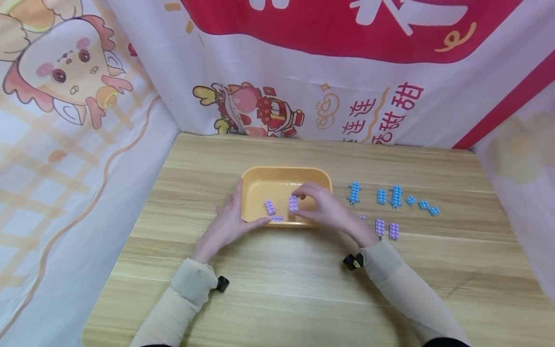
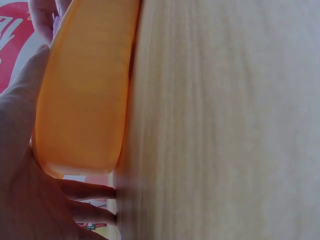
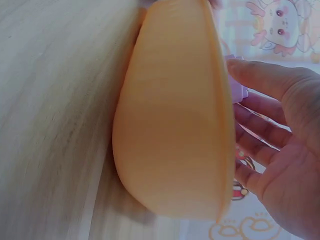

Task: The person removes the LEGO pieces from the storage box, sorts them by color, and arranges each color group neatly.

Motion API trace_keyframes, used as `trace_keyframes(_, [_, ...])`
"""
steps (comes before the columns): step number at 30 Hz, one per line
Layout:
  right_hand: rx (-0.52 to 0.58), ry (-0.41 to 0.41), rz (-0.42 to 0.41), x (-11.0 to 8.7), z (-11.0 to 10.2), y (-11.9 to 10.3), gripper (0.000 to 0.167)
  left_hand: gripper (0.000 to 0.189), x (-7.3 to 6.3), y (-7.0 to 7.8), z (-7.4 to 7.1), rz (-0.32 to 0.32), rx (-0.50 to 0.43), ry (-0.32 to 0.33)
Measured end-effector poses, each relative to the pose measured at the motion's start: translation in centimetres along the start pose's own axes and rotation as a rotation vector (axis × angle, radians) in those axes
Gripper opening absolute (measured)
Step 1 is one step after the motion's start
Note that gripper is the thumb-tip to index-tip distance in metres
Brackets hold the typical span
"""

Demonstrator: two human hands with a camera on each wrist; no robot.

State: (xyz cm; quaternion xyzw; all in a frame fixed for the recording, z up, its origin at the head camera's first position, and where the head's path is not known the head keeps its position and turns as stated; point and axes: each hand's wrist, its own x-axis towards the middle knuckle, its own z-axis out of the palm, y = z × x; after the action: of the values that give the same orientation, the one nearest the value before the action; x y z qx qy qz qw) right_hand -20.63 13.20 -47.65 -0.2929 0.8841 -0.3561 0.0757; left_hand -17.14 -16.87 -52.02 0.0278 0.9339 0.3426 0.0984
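Observation:
A yellow plastic box [image 1: 286, 171] stands on the table with its open side up. My left hand [image 1: 227, 222] holds its left end, the thumb along the front rim and the other fingers round the side; in the left wrist view those fingertips [image 2: 111, 216] reach down to the table. Over the box, my right hand [image 1: 324, 206] pinches a purple building brick [image 1: 293, 203] between thumb and fingers. Another purple brick [image 1: 270, 207] lies inside, and a further purple brick [image 1: 277, 219] shows partly at the front wall. From the right wrist, the pinched brick [image 3: 237, 86] is partly hidden behind the rim.
Right of the box lie several blue pieces, among them a long blue wheel-base piece [image 1: 354, 193] and a blue brick [image 1: 381, 196]. Nearer the right wrist are purple bricks [image 1: 393, 231], one partly covered by the hand. A printed cloth [image 1: 321, 111] hangs behind the wooden table [image 1: 286, 289].

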Motion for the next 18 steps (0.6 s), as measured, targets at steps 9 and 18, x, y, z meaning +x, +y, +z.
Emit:
trace_keyframes(9, [0.001, 0.097, -0.019, -3.0, -1.4, 0.7, 0.043, 0.149, -0.1, 0.1, 0.0, -0.001, -0.003, 0.001])
trace_keyframes(18, [0.003, 0.133, 0.038, -6.1, -2.4, 1.9, 0.048, 0.150, -0.1, 0.1, 0.0, -0.009, -0.010, -0.001])
